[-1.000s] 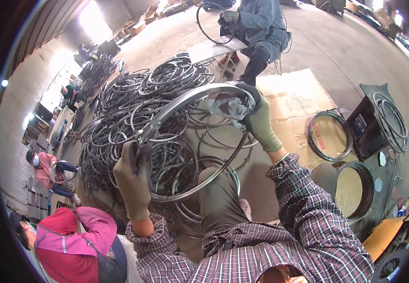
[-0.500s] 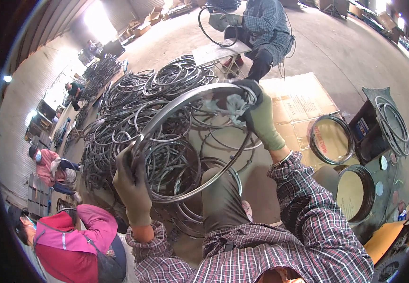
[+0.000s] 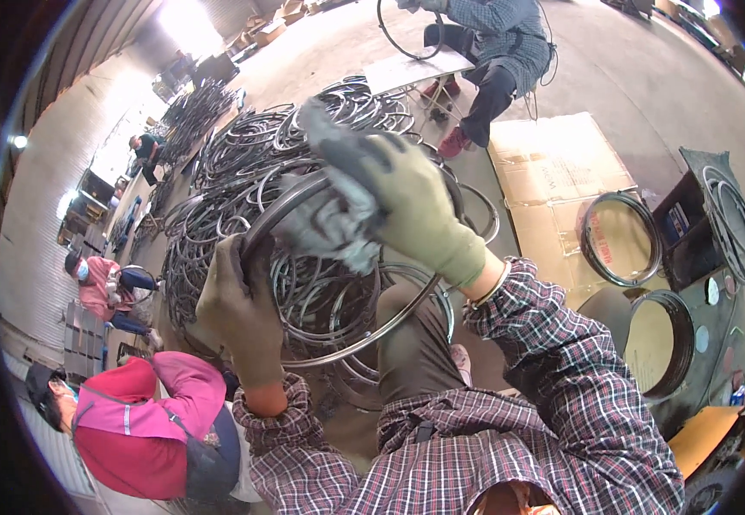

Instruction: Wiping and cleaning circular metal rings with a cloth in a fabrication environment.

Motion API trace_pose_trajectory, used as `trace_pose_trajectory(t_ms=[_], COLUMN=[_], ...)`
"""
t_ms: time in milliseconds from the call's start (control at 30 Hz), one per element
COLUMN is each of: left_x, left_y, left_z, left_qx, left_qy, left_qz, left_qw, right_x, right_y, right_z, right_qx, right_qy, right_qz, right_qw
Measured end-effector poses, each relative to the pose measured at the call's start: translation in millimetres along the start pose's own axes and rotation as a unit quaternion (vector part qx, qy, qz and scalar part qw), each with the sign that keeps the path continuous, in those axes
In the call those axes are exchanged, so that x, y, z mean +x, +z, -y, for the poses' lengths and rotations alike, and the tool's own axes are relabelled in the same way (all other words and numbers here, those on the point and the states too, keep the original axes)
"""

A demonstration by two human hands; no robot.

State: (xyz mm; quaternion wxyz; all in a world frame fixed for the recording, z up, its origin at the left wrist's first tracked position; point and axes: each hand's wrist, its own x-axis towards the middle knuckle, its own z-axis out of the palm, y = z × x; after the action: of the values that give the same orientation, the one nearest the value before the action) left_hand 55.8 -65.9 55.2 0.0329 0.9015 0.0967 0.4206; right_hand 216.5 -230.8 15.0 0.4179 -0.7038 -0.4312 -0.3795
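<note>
My left hand (image 3: 242, 313), in a grey-green work glove with dark fingers, grips the near left side of a large metal ring (image 3: 291, 202). The ring is tilted above my knee. In my right hand (image 3: 407, 193), gloved the same way, is a crumpled grey rag (image 3: 331, 225), pressed around the ring's far upper edge. Rag and right hand hide part of that edge. Behind and below the ring lies a big heap of similar metal rings (image 3: 243, 167).
Flattened cardboard (image 3: 531, 159) at the right carries a stack of rings (image 3: 586, 245). Nearer is another ring stack (image 3: 686, 348); more rings (image 3: 737, 227) lean on a black box. A person sits at a white table (image 3: 389, 75) ahead. A person in pink (image 3: 145, 429) is close on my left.
My right hand has moved left along the ring's far edge with the rag, from its right side toward the top. My left hand still grips the ring. The view has shifted slightly.
</note>
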Motion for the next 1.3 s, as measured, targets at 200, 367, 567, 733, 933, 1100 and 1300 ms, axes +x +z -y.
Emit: trace_pose_trajectory(t_ms=[200, 367, 567, 733, 933, 1100, 1300], left_x=[0, 6, 3, 4, -2, -8, 0], left_y=[3, 8, 13, 12, 0, -1, 9], left_z=[-11, -19, -27, -29, -35, -26, -34], left_qx=[0.029, 0.066, -0.019, 0.016, 0.063, 0.004, 0.064], left_qy=[-0.003, 0.053, 0.053, 0.048, 0.054, 0.059, 0.029], left_qz=[-0.043, -0.044, -0.012, -0.045, -0.031, -0.062, -0.052], left_qw=[0.999, 0.995, 0.998, 0.998, 0.996, 0.996, 0.996], right_x=[-105, -10, -33, -137, -28, -23, -163], right_y=[14, -18, -14, 13, -32, -25, 35], right_z=[-90, -19, -36, -98, -20, -18, -122], right_qx=[0.104, 0.072, -0.017, 0.144, 0.055, 0.114, 0.246], right_qy=[0.285, 0.089, 0.066, 0.312, 0.160, 0.120, 0.394], right_qz=[-0.041, -0.083, -0.051, -0.116, -0.113, -0.091, -0.079], right_qw=[0.952, 0.990, 0.996, 0.932, 0.979, 0.982, 0.882])
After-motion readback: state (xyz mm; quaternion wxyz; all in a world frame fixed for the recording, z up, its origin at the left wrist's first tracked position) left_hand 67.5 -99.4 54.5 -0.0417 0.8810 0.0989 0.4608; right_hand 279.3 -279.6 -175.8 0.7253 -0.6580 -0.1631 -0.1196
